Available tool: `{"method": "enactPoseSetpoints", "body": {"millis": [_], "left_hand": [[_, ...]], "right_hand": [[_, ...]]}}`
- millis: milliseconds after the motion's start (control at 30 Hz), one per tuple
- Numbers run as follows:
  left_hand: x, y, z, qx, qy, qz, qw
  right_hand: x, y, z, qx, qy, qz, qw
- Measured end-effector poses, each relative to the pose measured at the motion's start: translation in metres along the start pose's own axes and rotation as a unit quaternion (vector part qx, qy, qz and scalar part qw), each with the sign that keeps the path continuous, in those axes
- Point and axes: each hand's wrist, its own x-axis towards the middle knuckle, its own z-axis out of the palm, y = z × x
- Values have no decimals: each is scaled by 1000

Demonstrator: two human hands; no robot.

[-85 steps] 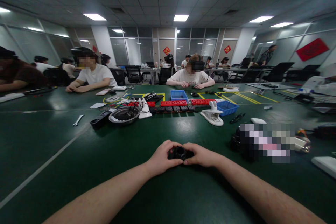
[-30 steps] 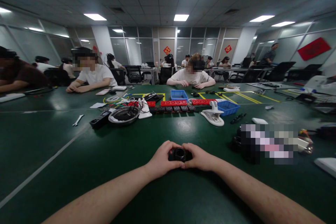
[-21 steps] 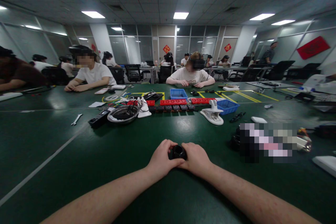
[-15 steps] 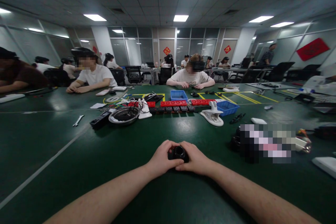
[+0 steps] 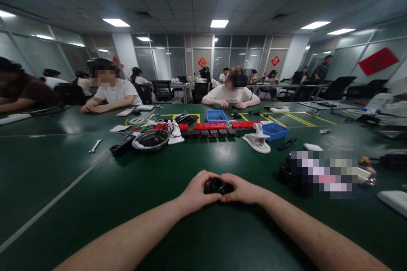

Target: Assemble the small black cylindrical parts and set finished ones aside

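Curling around a small black part (image 5: 218,185), the left hand (image 5: 196,190) is gripping its left side while the right hand (image 5: 244,189) is closing on its right side. Both thumbs are lying along the near edge, their tips almost meeting, and the round opening in the part is showing between the hands. They are working low over the green tabletop (image 5: 152,182).

Well ahead of the left hand, a metal bowl (image 5: 151,149) is holding dark cables, and a wrench (image 5: 95,146) is lying farther out to the left. A white clamp (image 5: 258,143) is standing ahead and to the right of the right hand, just beside a blue tray (image 5: 275,137). Red strips (image 5: 210,125) are stretching across beyond both hands. Farther ahead, a person in a white shirt (image 5: 231,94) is sitting and leaning on the tabletop.
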Motion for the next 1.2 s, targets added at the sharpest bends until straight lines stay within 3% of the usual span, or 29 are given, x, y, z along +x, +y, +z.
{"method": "enactPoseSetpoints", "body": {"millis": [967, 1067, 1200], "left_hand": [[1, -2, 1, -6, 0, -8, 1000], [0, -1, 1, -4, -3, -8, 1000], [-1, -2, -1, 4, -5, 5, 1000]], "right_hand": [[2, 2, 3, -19, 15, 24, 999], [1, 0, 2, 0, 14, 25, 1000], [-3, -3, -5, 102, 20, 37, 994]]}}
